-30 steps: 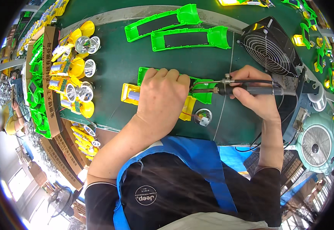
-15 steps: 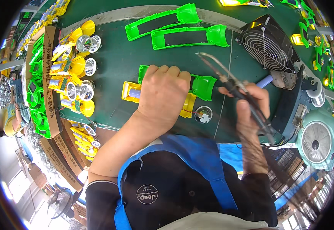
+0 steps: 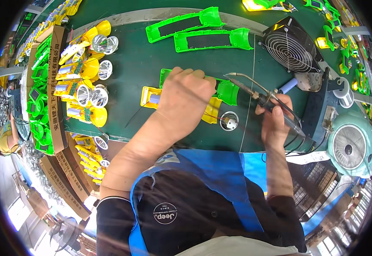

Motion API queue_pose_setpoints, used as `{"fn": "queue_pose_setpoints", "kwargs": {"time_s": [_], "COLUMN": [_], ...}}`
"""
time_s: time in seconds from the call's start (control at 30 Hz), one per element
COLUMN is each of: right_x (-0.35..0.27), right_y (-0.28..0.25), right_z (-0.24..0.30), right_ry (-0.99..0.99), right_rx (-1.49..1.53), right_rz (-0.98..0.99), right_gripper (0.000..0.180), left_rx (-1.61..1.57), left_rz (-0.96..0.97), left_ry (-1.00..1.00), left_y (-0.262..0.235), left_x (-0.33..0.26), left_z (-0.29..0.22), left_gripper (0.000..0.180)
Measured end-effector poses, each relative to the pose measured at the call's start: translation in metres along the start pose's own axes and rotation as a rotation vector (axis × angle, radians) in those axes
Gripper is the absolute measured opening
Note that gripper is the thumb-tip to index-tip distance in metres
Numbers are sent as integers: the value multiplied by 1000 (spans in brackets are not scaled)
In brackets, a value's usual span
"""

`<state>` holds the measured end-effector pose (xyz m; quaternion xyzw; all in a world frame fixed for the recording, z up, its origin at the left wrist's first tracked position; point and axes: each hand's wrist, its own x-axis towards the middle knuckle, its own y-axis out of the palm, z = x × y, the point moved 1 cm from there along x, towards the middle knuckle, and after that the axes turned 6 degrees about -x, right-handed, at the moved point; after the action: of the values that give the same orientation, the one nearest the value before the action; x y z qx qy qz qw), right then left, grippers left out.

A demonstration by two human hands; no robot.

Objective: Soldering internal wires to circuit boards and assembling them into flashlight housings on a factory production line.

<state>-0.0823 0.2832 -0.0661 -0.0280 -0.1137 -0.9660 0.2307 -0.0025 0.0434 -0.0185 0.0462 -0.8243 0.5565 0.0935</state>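
Beside a brown lettered carton [image 3: 57, 89], left hand [image 3: 185, 100] presses green-yellow housing [image 3: 227, 91]; right hand [image 3: 275, 121] grips soldering iron [image 3: 258, 97].

Bare green mat [image 3: 143, 68] lies open left of the black fan [image 3: 289, 47]; two green shells [image 3: 194, 32] block its far side, reflectors [image 3: 94, 81] farther left.

Left hand [image 3: 186, 100] pressed palm-down, fingers curled, right hand [image 3: 275, 121] fisted, raised.
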Motion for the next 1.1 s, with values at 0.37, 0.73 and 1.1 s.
{"fn": "queue_pose_setpoints", "kwargs": {"time_s": [0.37,0.73,1.1], "right_x": [1,-3,29], "right_y": [5,4,5], "right_z": [-10,5,12], "right_ry": [0,96,286], "right_rx": [22,-31,-100], "right_rz": [-96,29,255], "right_gripper": [30,31,26], "left_rx": [79,-619,-303], "left_rz": [-91,-62,79], "left_ry": [-462,12,49], "left_y": [-38,-58,-34], "left_x": [-128,-67,-41], "left_z": [38,41,25], "left_gripper": [22,15,15]}}
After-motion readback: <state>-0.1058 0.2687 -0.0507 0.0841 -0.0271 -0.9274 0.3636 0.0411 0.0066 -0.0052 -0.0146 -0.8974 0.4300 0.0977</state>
